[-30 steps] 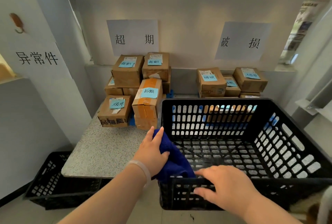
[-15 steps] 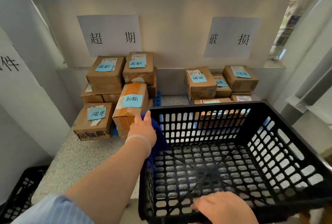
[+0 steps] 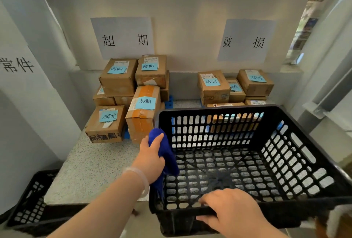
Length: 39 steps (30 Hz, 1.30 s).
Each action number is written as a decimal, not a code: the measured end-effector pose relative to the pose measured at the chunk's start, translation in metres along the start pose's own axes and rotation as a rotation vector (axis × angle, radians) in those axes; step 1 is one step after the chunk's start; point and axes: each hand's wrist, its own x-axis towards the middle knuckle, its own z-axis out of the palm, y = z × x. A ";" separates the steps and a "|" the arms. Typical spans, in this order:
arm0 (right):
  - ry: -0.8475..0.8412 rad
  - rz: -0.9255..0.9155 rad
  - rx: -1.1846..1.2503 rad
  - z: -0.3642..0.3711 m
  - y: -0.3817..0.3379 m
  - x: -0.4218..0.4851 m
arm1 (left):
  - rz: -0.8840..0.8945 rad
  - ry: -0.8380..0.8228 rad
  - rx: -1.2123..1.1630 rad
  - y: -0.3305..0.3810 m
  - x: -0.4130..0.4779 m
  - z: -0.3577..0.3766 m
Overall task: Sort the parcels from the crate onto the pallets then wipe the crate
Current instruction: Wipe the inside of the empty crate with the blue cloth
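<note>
Left hand point(image 3: 151, 158) clamps blue cloth point(image 3: 164, 154) over crate point(image 3: 304, 153)'s left wall; right hand point(image 3: 235, 212) grips near rim (crate overhangs table point(image 3: 95, 171), I judge): hard wiping may tip it.

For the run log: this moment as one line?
phase: wipe crate; left hand: holds blue cloth against crate's left wall; right hand: grips crate's near rim; crate: no parcels inside; parcels: stacked by wall
</note>
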 end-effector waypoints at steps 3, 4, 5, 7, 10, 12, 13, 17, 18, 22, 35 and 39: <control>-0.036 0.011 -0.013 -0.002 -0.005 -0.004 | -0.012 0.000 0.039 -0.006 -0.039 0.012; -0.070 0.016 -0.031 -0.002 -0.008 -0.006 | -0.015 0.000 0.055 -0.008 -0.051 0.016; -0.111 0.026 -0.053 -0.002 -0.010 -0.007 | -0.018 0.000 0.069 -0.010 -0.061 0.020; -0.175 0.044 -0.080 -0.002 -0.015 -0.010 | -0.009 0.002 0.084 -0.014 -0.074 0.026; -0.161 0.025 -0.061 -0.001 -0.014 -0.013 | -0.012 0.015 0.082 -0.011 -0.073 0.025; -0.022 0.002 -0.059 0.000 -0.008 -0.012 | -0.020 0.024 0.093 -0.006 -0.061 0.022; 0.057 -0.022 -0.047 0.003 -0.004 -0.010 | -0.026 0.020 0.102 -0.003 -0.053 0.019; 0.073 -0.020 -0.074 0.006 0.004 -0.003 | -0.065 -0.012 0.146 0.004 -0.020 0.010; 0.064 -0.013 -0.079 0.006 0.005 -0.002 | -0.072 -0.014 0.145 0.005 -0.012 0.008; 0.075 0.033 -0.075 -0.001 0.001 0.003 | -0.051 0.010 0.128 0.009 0.016 0.003; 0.108 0.043 0.157 -0.005 0.002 0.002 | 0.196 0.365 -0.471 0.042 -0.019 -0.047; 0.389 0.129 0.655 -0.011 0.004 0.004 | 0.183 0.233 -0.722 0.078 -0.032 -0.058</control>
